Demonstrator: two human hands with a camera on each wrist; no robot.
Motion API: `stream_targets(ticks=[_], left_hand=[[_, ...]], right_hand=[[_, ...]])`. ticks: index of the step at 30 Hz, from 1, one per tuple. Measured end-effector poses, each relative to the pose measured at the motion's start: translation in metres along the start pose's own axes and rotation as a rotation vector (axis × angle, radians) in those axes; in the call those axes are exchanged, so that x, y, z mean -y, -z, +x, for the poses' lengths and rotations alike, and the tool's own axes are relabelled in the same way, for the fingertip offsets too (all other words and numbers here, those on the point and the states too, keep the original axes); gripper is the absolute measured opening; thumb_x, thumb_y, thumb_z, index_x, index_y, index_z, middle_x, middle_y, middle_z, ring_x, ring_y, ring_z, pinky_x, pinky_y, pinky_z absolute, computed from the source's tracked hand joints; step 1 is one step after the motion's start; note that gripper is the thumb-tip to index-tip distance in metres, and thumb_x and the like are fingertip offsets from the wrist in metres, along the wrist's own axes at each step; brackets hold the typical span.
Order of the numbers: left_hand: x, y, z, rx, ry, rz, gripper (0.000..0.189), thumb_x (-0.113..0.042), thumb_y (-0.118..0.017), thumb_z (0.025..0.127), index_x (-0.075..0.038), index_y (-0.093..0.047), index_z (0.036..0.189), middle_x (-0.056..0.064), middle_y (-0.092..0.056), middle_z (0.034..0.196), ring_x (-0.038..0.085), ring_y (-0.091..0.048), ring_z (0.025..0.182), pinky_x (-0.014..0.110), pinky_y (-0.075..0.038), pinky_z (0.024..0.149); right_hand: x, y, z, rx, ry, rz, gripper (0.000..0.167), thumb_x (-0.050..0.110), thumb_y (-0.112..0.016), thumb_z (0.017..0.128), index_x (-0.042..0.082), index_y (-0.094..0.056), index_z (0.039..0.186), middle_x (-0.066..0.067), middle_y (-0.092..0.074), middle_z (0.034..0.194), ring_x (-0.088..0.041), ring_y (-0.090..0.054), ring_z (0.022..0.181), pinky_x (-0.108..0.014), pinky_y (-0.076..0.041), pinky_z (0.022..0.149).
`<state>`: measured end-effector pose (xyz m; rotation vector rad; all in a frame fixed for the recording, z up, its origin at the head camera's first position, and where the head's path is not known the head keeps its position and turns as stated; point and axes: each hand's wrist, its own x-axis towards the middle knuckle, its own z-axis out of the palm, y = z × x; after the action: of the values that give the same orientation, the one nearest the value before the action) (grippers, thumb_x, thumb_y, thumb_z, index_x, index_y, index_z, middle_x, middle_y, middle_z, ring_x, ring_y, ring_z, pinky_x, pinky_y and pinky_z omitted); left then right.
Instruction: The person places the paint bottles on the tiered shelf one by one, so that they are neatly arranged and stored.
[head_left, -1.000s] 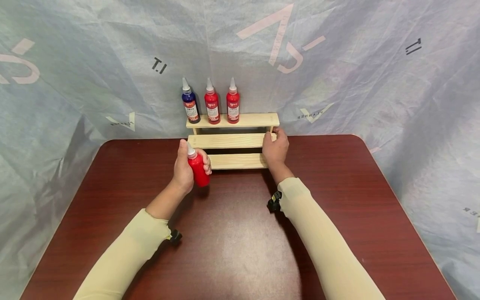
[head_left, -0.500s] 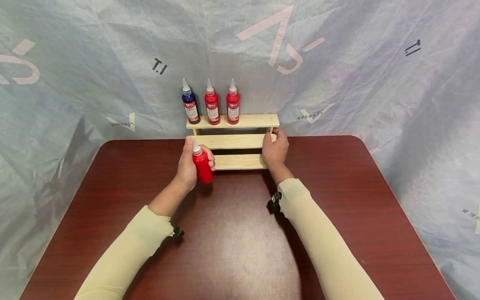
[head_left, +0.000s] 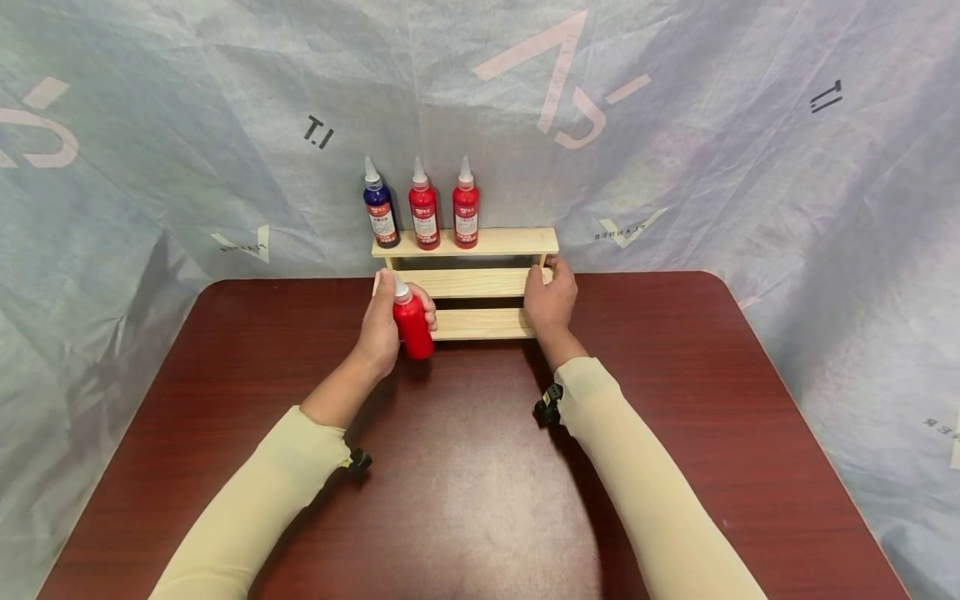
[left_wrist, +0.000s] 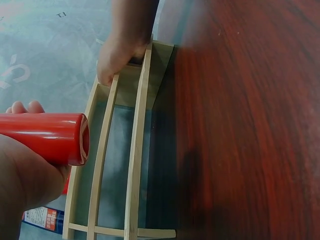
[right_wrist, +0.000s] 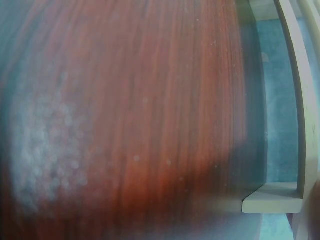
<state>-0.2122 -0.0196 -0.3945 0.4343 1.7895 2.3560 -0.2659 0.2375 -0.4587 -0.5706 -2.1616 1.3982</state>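
My left hand (head_left: 380, 333) grips a red squeeze bottle (head_left: 415, 327) with a white pointed cap, its base tipped toward me. In the head view the bottle overlaps the left part of a three-step wooden rack (head_left: 480, 282); the left wrist view shows its round base (left_wrist: 84, 140) close above the slats. My right hand (head_left: 551, 293) holds the rack's right end, thumb on the middle step and fingers round the outer side. On the top step stand a blue bottle (head_left: 381, 215) and two red bottles, one in the middle (head_left: 424, 217) and one to the right (head_left: 466, 215).
The rack stands at the back of a dark red-brown wooden table (head_left: 480, 467). Directly behind it hangs a grey printed cloth (head_left: 675, 150), which also runs along both sides. A small black wrist camera (head_left: 549, 406) sits at the right cuff.
My left hand has carried the red bottle a little to the right and toward the rack, lifting it slightly in view. My right hand and the rack have stayed in place.
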Motion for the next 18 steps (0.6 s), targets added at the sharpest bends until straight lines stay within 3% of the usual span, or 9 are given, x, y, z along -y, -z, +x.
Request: stream_targets(ticks=[8, 18], left_hand=[[-0.001, -0.004, 0.006, 0.001, -0.011, 0.035, 0.072, -0.085, -0.043, 0.094, -0.017, -0.063, 0.083, -0.005, -0.065, 0.073, 0.010, -0.066, 0.068, 0.025, -0.058, 0.070], [-0.004, -0.011, 0.015, 0.014, -0.007, 0.031, 0.062, -0.063, -0.031, 0.109, -0.016, -0.064, 0.084, -0.004, -0.066, 0.074, 0.010, -0.066, 0.070, 0.025, -0.058, 0.072]], right_hand=[[-0.001, 0.000, 0.000, -0.002, 0.002, -0.002, 0.038, 0.025, -0.059, 0.102, 0.000, -0.065, 0.130, -0.022, -0.065, 0.138, -0.035, -0.058, 0.137, -0.047, -0.046, 0.117], [-0.001, -0.001, 0.001, -0.007, 0.003, -0.006, 0.037, 0.024, -0.059, 0.102, 0.000, -0.065, 0.129, -0.021, -0.065, 0.139, -0.035, -0.058, 0.137, -0.047, -0.046, 0.117]])
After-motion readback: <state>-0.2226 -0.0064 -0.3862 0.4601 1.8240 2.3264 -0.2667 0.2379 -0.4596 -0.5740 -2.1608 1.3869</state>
